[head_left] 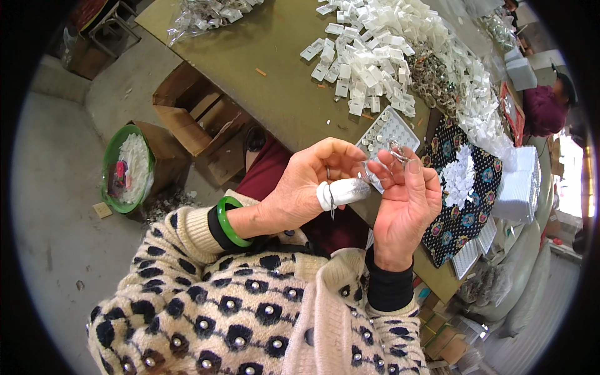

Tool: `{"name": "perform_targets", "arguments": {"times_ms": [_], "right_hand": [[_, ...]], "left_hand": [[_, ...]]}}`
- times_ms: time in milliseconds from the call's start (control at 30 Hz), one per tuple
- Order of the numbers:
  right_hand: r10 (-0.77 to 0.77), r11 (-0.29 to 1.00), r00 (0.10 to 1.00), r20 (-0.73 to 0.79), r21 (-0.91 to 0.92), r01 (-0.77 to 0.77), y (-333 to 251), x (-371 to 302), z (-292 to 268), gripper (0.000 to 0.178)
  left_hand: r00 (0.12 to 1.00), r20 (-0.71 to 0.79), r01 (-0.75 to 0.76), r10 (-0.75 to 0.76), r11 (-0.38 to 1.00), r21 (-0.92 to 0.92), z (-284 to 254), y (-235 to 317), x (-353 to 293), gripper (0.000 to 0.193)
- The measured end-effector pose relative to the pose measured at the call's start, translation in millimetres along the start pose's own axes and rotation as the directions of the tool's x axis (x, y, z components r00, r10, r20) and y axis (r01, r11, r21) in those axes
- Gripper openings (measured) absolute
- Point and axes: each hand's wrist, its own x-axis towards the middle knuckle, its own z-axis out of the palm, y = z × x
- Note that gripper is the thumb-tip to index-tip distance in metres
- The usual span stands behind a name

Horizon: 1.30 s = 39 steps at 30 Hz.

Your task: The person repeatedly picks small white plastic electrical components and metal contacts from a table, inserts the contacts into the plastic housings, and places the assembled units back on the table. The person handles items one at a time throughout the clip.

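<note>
In the head view, the right hand [405,209], fingers nearly closed, pinches a small metal piece [396,150] near the white tray [405,128]; the left hand [303,181] curls half-open, hold unclear. A light pinch above the counter [237,69] should serve best.

Bright opening [570,172]: blown-out glare at 3 o'clock
White pieces [375,69]: pale, bright highlights at 1 o'clock
Carton [179,130]: dark shadow inside, 10 o'clock
Left hand [299,180], right hand [403,212]: well lit
Picture rim: black, straight edges bowing
</note>
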Motion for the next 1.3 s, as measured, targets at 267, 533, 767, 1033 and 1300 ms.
{"name": "perform_targets", "arguments": {"times_ms": [267,533,767,1033,1300], "right_hand": [[-0.328,0.821,0.928,0.177,-0.432,0.372,-1,-9,-11,0.034],[-0.161,-0.092,0.608,0.777,-0.625,0.775,-27,-18,-22,0.022],[-0.269,0.164,0.682,0.680,-0.665,0.728,-9,-22,-34,0.017],[0.068,0.643,0.942,0.330,-0.736,0.212,-13,-30,-33,0.009],[0.194,0.808,0.959,0.206,-0.588,-0.037,-14,-32,-31,0.006]], "left_hand": [[0.987,-0.084,0.139,-0.134,0.988,0.060,10,5,0,0.023],[0.996,0.072,-0.076,0.043,0.817,0.572,11,16,-2,0.040],[0.998,0.050,0.003,-0.027,0.903,0.430,9,10,-4,0.039],[0.878,0.373,-0.471,0.298,0.405,0.784,11,7,-3,0.042],[0.886,0.341,-0.455,0.315,0.441,0.774,7,4,-4,0.031]]}}
